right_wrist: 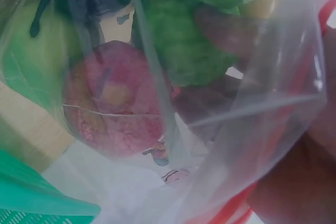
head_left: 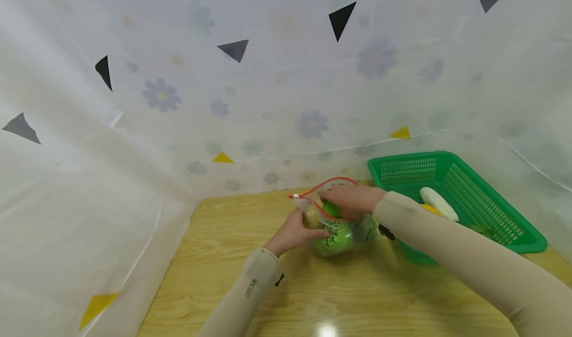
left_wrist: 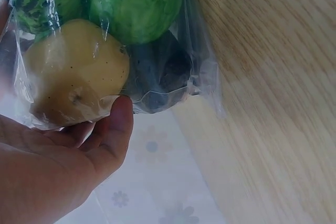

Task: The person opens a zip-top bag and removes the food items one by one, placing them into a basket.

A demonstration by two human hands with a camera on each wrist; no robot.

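A clear zip bag (head_left: 341,230) with a red zip strip (head_left: 328,180) lies on the wooden table (head_left: 286,297), stuffed with green, yellow and pink fruit. My left hand (head_left: 295,230) grips the bag's left side; its thumb (left_wrist: 113,129) presses the plastic under a yellow fruit (left_wrist: 73,72), beside a green fruit (left_wrist: 134,3). My right hand (head_left: 350,200) reaches into the bag's open mouth, fingers curled over a small green fruit (head_left: 331,209). Through the plastic the right wrist view shows a pink fruit (right_wrist: 115,98) and a green one (right_wrist: 178,45).
A green plastic basket (head_left: 491,213) stands to the right of the bag, holding a white item (head_left: 438,203) and a yellow one (head_left: 430,209). A flowered white sheet (head_left: 268,103) walls in the back and left of the table. Bare wood lies in front of the bag.
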